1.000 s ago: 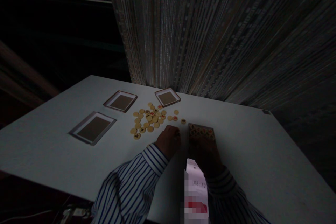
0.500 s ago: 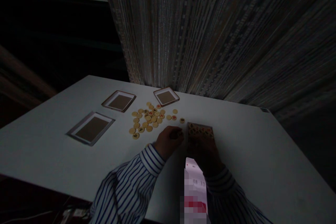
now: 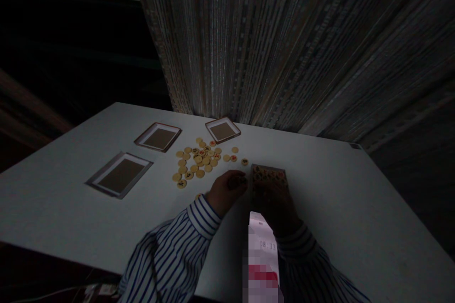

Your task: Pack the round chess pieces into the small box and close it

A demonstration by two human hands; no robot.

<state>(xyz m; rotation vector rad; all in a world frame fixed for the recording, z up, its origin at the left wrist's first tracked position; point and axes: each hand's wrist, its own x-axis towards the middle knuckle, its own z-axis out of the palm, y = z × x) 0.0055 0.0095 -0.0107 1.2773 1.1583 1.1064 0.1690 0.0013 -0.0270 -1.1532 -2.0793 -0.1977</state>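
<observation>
My left hand (image 3: 226, 192) is closed, its fingers curled beside the left edge of a shallow box (image 3: 252, 184). Too dark to make out is whatever lies between those fingertips. My right hand (image 3: 277, 206) reaches over the near part of the same box, in deep shadow that hides its fingers. Chinese chess pieces (image 3: 269, 174) with dark and red characters show in rows at the box's far end. Loose round Chinese chess pieces (image 3: 206, 160) lie scattered to the left of the box, several face down and some showing red or black characters.
Three shallow open trays (image 3: 119, 175) with brown bottoms stand on the white table (image 3: 327, 208), two at left and one at the back. A lit phone screen (image 3: 263, 246) shows between my forearms. A striped curtain (image 3: 227, 47) hangs behind the table.
The whole view has shifted slightly. Both hands keep nearly the same places by the box, and the loose pieces and trays stay as they were.
</observation>
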